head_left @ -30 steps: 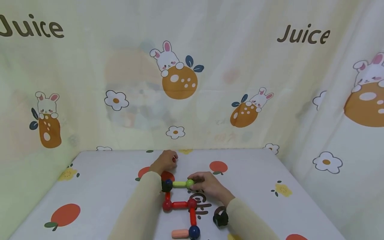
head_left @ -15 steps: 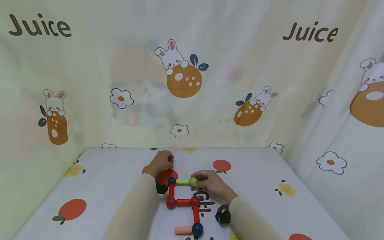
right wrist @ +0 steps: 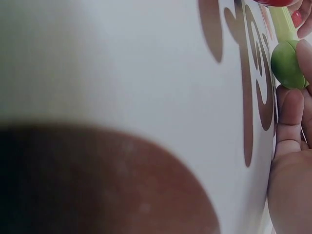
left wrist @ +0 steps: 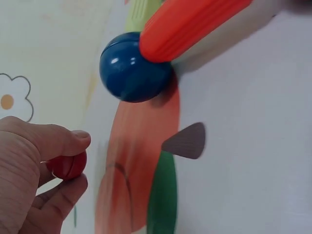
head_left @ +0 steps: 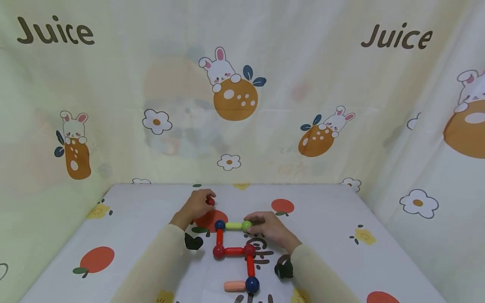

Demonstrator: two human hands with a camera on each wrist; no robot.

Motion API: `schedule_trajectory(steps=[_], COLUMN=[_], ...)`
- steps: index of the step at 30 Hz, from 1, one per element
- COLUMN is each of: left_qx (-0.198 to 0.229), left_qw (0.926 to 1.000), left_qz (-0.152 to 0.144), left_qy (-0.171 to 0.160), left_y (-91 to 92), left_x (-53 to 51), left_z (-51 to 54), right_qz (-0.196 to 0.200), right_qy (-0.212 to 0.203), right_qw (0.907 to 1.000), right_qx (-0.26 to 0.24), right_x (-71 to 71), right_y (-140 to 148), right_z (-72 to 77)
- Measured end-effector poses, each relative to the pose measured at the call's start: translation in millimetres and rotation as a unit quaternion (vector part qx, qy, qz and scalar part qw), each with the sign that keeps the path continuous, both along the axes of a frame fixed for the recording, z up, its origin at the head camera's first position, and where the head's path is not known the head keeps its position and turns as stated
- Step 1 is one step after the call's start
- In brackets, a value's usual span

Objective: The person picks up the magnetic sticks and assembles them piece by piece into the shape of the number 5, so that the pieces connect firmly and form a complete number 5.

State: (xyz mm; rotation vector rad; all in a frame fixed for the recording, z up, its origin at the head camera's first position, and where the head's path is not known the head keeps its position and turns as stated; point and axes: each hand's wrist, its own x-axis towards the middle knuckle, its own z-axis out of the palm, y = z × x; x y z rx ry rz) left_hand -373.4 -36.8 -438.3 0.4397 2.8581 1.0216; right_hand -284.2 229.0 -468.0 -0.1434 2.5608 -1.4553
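My left hand [head_left: 198,204] pinches a red ball [left wrist: 69,165] between thumb and fingers, apart from the joined pieces on the table. The right hand [head_left: 270,226] holds a green ball [head_left: 246,226] at the far right end of those pieces. From that ball a yellow-green rod [head_left: 233,226] runs left to a blue ball [left wrist: 132,68]. A red rod [head_left: 219,237] comes toward me to a red corner ball [head_left: 219,251]. Another red rod [head_left: 234,251] leads right to a second red ball [head_left: 249,250], then a third red rod [head_left: 251,266] reaches the near blue ball [head_left: 252,285].
A salmon-coloured rod [head_left: 235,286] points left from the near blue ball. The white tablecloth [head_left: 140,219] carries printed fruit and dark lettering. A printed curtain [head_left: 182,84] stands behind the table and along both sides.
The left hand, with the red ball, has shifted slightly left of the chain. My right hand stays at the green ball. The whole head view has drifted a little.
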Motion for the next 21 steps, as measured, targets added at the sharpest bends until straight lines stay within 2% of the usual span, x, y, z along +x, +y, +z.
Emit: schedule_trajectory(steps=[3, 12, 16, 21], left_qx=[0.007, 0.021, 0.027, 0.038], left_qw=[1.0000, 0.9997, 0.9992, 0.9988], left_qz=[0.001, -0.009, -0.023, -0.023], left_qy=[-0.007, 0.010, 0.020, 0.020], left_y=[-1.5, -11.4, -15.3, -19.4], left_x=[5.5, 28.0, 33.3, 40.4], left_z=[-0.1, 0.1, 1.0, 3.3], right_qz=[-0.002, 0.005, 0.001, -0.003], right_qy=[0.001, -0.001, 0.006, 0.006], right_qw=[1.0000, 1.0000, 1.0000, 1.0000], right_qx=[0.001, -0.002, 0.000, 0.000], right_x=[0.1, 1.6, 1.9, 2.1], right_y=[-1, -6, -5, -4], right_z=[-0.5, 0.4, 2.1, 2.5])
